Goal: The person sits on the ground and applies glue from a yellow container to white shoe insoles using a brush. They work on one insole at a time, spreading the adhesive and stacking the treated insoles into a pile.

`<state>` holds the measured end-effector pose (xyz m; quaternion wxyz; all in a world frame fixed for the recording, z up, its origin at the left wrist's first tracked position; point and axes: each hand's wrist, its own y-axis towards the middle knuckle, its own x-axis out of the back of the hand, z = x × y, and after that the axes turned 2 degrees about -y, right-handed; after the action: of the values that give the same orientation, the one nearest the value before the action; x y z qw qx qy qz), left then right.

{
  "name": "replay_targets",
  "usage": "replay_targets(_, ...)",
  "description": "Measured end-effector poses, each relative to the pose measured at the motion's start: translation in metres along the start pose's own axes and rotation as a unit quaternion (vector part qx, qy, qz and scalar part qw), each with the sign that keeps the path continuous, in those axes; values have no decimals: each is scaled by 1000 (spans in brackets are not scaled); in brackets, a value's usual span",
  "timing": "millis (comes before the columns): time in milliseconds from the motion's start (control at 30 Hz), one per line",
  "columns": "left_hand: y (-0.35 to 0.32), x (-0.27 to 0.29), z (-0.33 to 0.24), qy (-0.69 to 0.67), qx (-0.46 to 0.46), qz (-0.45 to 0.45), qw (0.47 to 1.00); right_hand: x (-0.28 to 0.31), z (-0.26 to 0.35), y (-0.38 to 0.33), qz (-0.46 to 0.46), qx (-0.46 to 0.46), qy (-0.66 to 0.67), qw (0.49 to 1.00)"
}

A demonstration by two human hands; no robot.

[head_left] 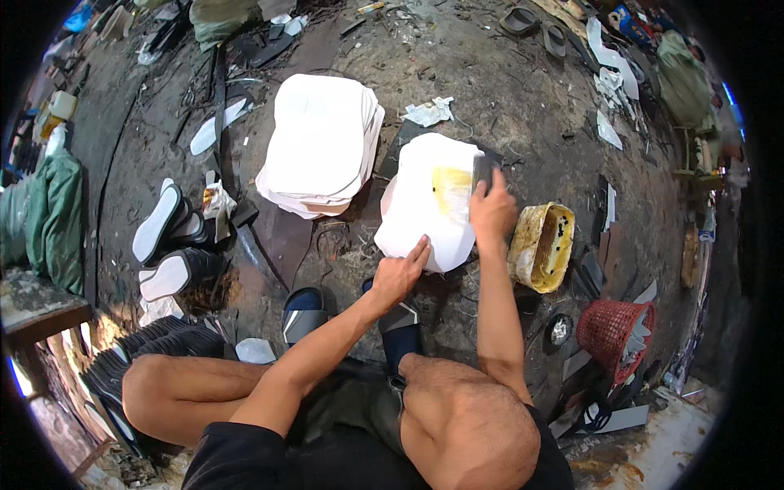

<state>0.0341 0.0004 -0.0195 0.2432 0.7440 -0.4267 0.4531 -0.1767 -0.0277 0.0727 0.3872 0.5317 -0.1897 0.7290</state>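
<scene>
In front of me a small pile of white cut sheets lies on the ground, its top sheet smeared with yellow paste near the right side. My right hand is closed around a dark flat spreader, which rests against that sheet's upper right edge. At the lower edge, my left hand has its fingers on the sheet, holding it with the index finger stretched over the top. Just right of my right wrist stands a yellow-stained tub with yellow paste inside. A taller stack of white sheets lies to the left.
White-and-dark shoe soles lie at the left, with a row of dark soles by my knee. At the right sits a red plastic basket holding scraps. Sandals and paper scraps lie farther off.
</scene>
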Motion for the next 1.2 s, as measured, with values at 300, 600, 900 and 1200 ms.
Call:
replay_targets(300,9,7,6,-41,-6,-14,999,-65,47,81,106,96,-95,985)
replay_targets(600,7,8,16,-57,49,29,997,-58,70,-17,372,592,16,715)
replay_targets(900,32,23,1,-105,28,-18,994,-51,27,100,188,337,-74,920)
replay_targets(1200,-9,-22,-49,-85,-18,230,969,-37,16,-79,145,457,37,877)
